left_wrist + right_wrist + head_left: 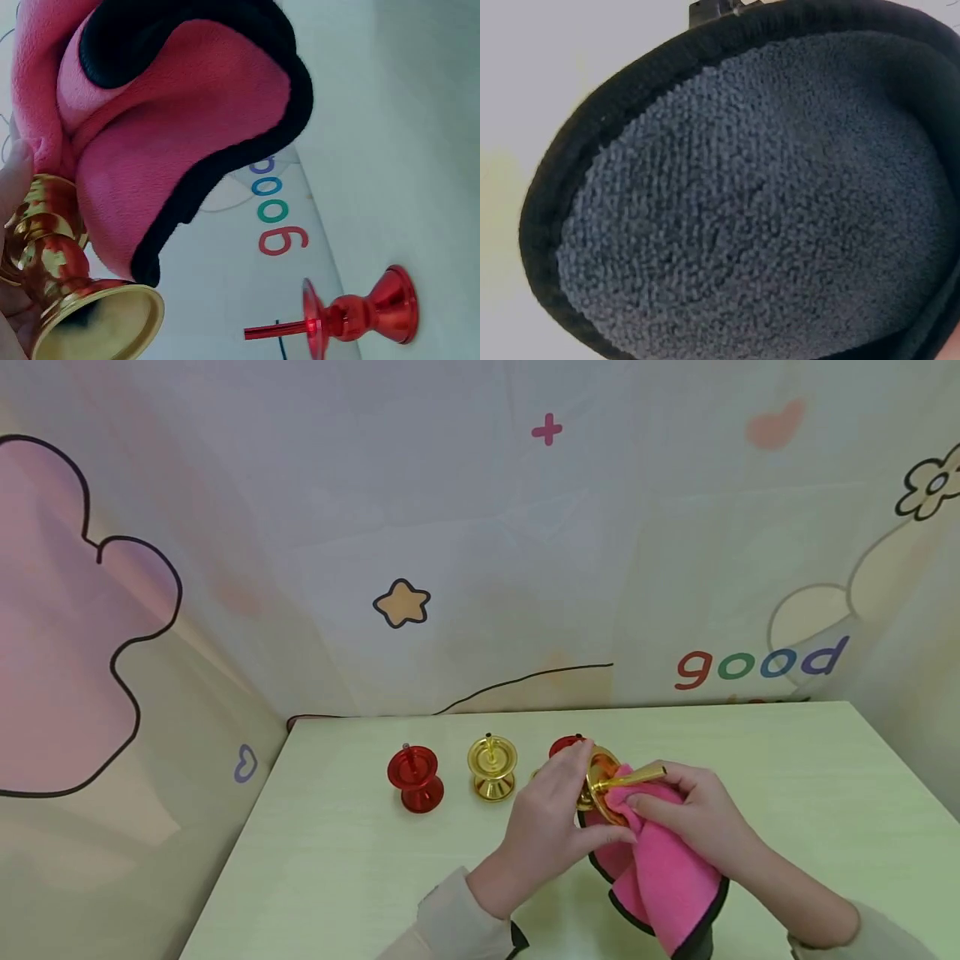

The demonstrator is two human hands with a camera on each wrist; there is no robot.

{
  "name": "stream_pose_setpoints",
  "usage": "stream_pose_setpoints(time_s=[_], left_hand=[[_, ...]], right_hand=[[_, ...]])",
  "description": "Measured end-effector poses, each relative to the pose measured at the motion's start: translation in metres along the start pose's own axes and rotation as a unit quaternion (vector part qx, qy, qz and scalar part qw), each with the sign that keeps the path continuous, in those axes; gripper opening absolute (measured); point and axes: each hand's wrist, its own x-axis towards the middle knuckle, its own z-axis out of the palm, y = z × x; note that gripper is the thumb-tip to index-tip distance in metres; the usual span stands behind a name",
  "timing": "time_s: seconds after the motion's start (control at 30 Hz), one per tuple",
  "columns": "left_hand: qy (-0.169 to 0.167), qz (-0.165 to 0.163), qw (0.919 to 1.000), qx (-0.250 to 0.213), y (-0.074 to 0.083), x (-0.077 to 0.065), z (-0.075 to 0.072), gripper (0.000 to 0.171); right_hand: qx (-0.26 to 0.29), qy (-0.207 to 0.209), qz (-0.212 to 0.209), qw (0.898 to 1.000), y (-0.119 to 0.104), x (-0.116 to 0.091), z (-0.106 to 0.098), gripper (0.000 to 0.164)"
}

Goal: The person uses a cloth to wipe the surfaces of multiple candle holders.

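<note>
My left hand (546,814) holds a shiny gold candle holder (602,767) tipped on its side, its dish and spike towards the right. In the left wrist view its hollow base (101,322) faces the camera. My right hand (708,818) pinches a pink cloth (675,881) with black edging against the dish, beside the spike. The cloth hangs below both hands, and its grey underside (750,202) fills most of the right wrist view. Behind my left hand, a red candle holder (564,744) is mostly hidden.
On the pale green table (315,877), a red candle holder (415,777) and a gold candle holder (492,767) stand upright to the left of my hands. A printed fabric backdrop (480,543) rises behind the table. A dark object (517,939) shows partly beside the left sleeve.
</note>
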Motion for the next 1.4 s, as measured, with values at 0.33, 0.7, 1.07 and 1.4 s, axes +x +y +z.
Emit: stream_pose_setpoints(time_s=[0.33,0.7,1.07,1.4], left_hand=[[-0.074,-0.002,0.9915,-0.107,-0.009,0.006,-0.015,0.081],[-0.196,-0.188,0.9138,-0.302,-0.012,-0.006,-0.016,0.071],[0.022,-0.332,0.8402,-0.428,-0.009,-0.017,0.003,0.074],[0.144,-0.35,0.8061,-0.455,0.006,-0.009,0.015,0.078]], right_hand=[[-0.05,-0.095,-0.151,0.983,0.001,0.002,-0.009,0.017],[-0.105,-0.048,-0.234,0.965,0.017,0.014,-0.02,0.022],[0.102,0.034,-0.03,0.994,0.023,0.01,-0.021,0.026],[0.143,0.018,-0.073,0.987,0.012,-0.002,0.012,0.033]])
